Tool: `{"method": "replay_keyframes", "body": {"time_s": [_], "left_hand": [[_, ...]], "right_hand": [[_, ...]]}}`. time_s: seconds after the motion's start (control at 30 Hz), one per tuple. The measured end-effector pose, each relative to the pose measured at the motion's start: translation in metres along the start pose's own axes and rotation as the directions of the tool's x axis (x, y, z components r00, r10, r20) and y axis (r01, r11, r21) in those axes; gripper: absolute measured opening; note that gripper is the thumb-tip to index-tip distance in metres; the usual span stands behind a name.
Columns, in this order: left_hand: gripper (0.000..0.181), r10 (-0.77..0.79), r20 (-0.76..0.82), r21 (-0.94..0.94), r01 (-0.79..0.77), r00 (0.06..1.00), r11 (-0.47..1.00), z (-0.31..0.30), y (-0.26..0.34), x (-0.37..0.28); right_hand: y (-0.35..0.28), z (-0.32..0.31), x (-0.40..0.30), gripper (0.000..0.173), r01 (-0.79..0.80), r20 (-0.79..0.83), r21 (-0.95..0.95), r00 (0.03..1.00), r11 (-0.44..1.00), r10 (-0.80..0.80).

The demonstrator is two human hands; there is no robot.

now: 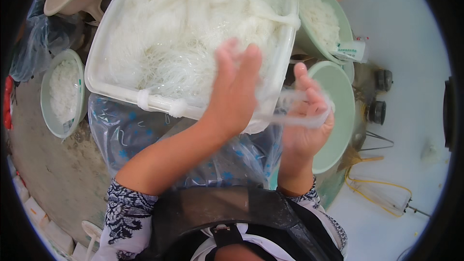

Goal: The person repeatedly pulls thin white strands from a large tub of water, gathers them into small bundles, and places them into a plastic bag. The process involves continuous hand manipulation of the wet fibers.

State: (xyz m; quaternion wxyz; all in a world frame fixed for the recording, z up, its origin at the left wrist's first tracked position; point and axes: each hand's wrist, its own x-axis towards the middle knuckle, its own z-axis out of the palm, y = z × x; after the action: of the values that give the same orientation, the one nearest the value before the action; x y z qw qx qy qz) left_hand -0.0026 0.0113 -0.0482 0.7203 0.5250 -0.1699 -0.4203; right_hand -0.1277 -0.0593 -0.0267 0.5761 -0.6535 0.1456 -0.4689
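Observation:
A large white plastic tub (95, 69) stands before me, heaped with wet, whitish translucent strands (177, 65) that could be noodles or fibre. Over its near and right rims hang small looped bundles of the same strands. My left hand (235, 90) is above the tub's near right part, fingers raised and blurred by motion; whether it grips any strand cannot be told. To the right of the tub's corner, my right hand (308, 116) is palm up with bent fingers, and a blurred band of strands (297, 119) loops around them and stretches towards my left hand.
A pale green basin (335, 116) stands at the right, below another green basin (346, 21) of white strands. At the left is a smaller filled basin (44, 94). Clear plastic sheeting (137, 130) covers my lap. A broom (355, 158) rests near the white wall.

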Motion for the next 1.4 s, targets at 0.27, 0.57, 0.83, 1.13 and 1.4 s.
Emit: {"method": "replay_keyframes", "body": {"time_s": [0.27,0.57,0.83,1.13,1.4], "left_hand": [[0.023,0.559,0.251,0.448,-0.607,0.790,0.656,0.039,-0.030,-0.025],[0.034,-0.459,0.657,0.293,0.358,0.598,0.887,0.024,0.051,-0.031],[0.034,-0.181,0.790,0.590,-0.645,0.586,0.486,0.001,0.072,-0.029],[0.031,-0.105,0.499,-0.249,0.258,0.860,0.933,0.014,0.046,-0.028],[0.014,0.437,0.699,0.195,-0.739,0.566,0.645,0.049,0.043,-0.021]], "right_hand": [[-0.017,-0.005,0.005,0.018,0.051,0.027,-0.636,0.999,0.770,-0.044],[-0.041,-0.006,-0.001,0.012,-0.257,-0.240,-0.443,0.957,0.859,0.163],[-0.064,-0.016,0.009,0.009,0.412,0.604,-0.715,0.770,0.564,0.204],[-0.055,-0.019,-0.007,0.017,-0.088,-0.033,-0.353,0.996,0.932,0.082],[-0.056,-0.031,-0.001,0.050,0.000,-0.004,0.103,1.000,0.995,0.000]]}}
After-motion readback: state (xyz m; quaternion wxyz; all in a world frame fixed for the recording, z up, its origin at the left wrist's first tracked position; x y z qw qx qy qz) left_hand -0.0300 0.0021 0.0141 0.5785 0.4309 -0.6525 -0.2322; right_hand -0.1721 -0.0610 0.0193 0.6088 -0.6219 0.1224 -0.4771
